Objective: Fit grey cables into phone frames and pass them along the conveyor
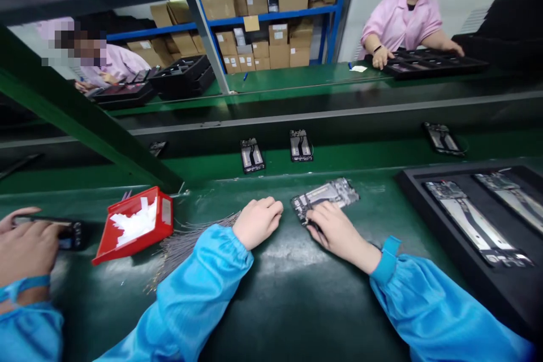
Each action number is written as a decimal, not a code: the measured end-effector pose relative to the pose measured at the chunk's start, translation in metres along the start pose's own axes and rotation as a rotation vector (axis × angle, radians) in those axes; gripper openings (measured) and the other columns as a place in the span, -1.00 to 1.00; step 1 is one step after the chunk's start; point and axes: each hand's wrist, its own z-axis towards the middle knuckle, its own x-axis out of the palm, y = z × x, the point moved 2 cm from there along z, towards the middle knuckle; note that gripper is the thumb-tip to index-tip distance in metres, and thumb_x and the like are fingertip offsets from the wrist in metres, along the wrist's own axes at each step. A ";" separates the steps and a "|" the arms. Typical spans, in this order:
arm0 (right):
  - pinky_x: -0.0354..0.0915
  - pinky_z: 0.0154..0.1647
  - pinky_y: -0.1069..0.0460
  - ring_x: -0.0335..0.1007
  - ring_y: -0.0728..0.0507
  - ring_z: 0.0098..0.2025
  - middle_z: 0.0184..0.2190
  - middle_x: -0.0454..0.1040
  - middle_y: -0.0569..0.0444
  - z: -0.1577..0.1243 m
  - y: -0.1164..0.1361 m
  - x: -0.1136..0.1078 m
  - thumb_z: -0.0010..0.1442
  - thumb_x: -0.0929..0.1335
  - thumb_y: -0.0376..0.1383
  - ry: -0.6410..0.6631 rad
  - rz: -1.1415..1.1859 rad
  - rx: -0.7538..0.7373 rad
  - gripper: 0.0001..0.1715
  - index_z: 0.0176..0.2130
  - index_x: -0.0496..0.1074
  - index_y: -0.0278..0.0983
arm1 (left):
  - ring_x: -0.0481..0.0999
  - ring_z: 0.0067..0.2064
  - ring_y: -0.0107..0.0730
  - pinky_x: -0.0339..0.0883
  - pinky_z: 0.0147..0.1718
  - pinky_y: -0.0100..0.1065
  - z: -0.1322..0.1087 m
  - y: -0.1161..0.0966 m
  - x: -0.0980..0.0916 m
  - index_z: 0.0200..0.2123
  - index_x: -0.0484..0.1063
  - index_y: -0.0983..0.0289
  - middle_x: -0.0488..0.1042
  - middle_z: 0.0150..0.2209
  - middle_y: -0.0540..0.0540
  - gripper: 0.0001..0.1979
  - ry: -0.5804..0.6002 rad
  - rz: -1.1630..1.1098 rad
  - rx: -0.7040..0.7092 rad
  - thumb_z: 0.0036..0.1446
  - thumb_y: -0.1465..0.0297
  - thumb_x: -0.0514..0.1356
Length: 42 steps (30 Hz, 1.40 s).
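My left hand [258,220] is closed just above the green bench, at the end of a bundle of thin grey wires [186,243]; what its fingers hold, if anything, is hidden. An opened phone assembly [326,195], with its circuit board and black ribbon showing, lies tilted on the bench in front of me. Over its near left corner, my right hand [333,229] has its fingers pressed together, with something small and dark beneath them that I cannot make out.
A red bin [163,220] of white strips stands left, beside a co-worker's hand [31,243] on a phone. Right is a black tray [418,198] with phone assemblies. More assemblies [301,146] lie behind on a green strip. A green post [93,119] slants at left.
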 end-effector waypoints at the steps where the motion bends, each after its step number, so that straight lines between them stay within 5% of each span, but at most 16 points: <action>1: 0.16 -0.23 -0.07 0.20 -0.18 -0.23 -0.31 0.37 -0.05 0.001 0.008 0.004 0.13 0.22 -0.35 0.022 0.044 -0.048 -0.82 -0.22 0.33 -0.26 | 0.34 -0.30 -0.39 0.18 -0.33 -0.36 0.001 -0.002 0.003 -0.33 0.28 0.23 0.32 -0.35 0.01 -0.90 -0.007 -0.031 0.004 0.16 0.44 -0.02; 5: 0.22 -0.26 -0.03 0.24 -0.16 -0.26 -0.31 0.34 -0.04 0.008 0.024 0.013 0.15 0.22 -0.36 0.054 0.124 -0.067 -0.83 -0.21 0.31 -0.28 | 0.34 -0.30 -0.41 0.21 -0.32 -0.40 0.001 -0.004 0.013 -0.35 0.28 0.24 0.31 -0.35 0.00 -0.92 -0.052 -0.125 -0.001 0.15 0.44 0.00; 16: 0.25 -0.22 0.03 0.35 -0.07 -0.29 -0.35 0.41 0.08 0.030 0.007 0.003 0.21 0.20 -0.26 -0.077 0.744 0.269 -0.81 -0.27 0.36 -0.25 | 0.32 -0.33 -0.43 0.20 -0.32 -0.41 0.001 0.002 0.024 -0.41 0.31 0.27 0.31 -0.38 0.01 -0.93 -0.099 -0.220 0.022 0.05 0.51 0.05; 24: 0.22 -0.22 0.03 0.29 -0.06 -0.27 -0.35 0.31 0.08 0.030 0.009 0.004 0.16 0.25 -0.33 -0.116 0.773 0.225 -0.88 -0.41 0.34 -0.25 | 0.31 -0.31 -0.37 0.11 -0.33 -0.32 0.000 -0.001 0.027 -0.39 0.35 0.26 0.37 -0.40 0.03 -0.85 -0.147 -0.040 0.061 0.17 0.40 0.02; 32: 0.25 -0.30 0.05 0.35 -0.05 -0.33 -0.40 0.40 0.12 0.027 0.006 0.010 0.07 0.30 -0.37 -0.154 0.811 0.385 -0.96 -0.36 0.33 -0.25 | 0.29 -0.34 -0.37 0.09 -0.35 -0.33 0.000 -0.002 0.028 -0.40 0.35 0.27 0.37 -0.42 0.03 -0.80 -0.202 0.003 0.068 0.19 0.39 -0.01; 42: 0.25 -0.31 0.07 0.35 -0.05 -0.34 -0.42 0.42 0.11 0.028 0.005 0.011 0.06 0.29 -0.36 -0.139 0.828 0.400 -0.97 -0.41 0.35 -0.27 | 0.29 -0.34 -0.37 0.08 -0.35 -0.33 0.000 -0.004 0.028 -0.41 0.36 0.28 0.36 -0.43 0.03 -0.80 -0.193 0.023 0.075 0.19 0.38 -0.01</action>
